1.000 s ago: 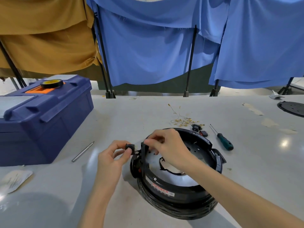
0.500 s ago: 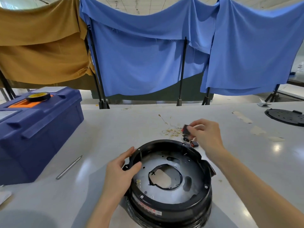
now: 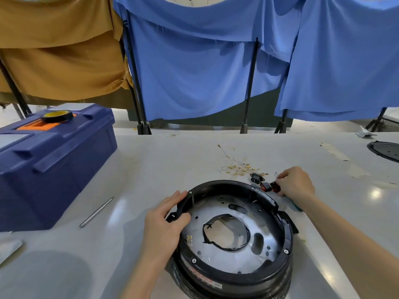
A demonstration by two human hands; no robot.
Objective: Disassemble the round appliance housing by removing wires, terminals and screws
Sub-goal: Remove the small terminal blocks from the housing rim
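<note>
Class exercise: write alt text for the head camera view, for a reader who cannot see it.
A person's left hand grips the rim of a round black housing on a white table, while the right hand holds a small black part near loose wires. A blue toolbox stands at left.

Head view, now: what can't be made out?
All in the head view.
Small black part: mostly covered by fingers of the right hand; type unclear.
Green-handled tool: under the right forearm, only a sliver shows.
Housing: label blurred, unreadable; near wall cut by bottom edge.
Black disc: cut by right edge.
Loose terminals: too small to count.
</note>
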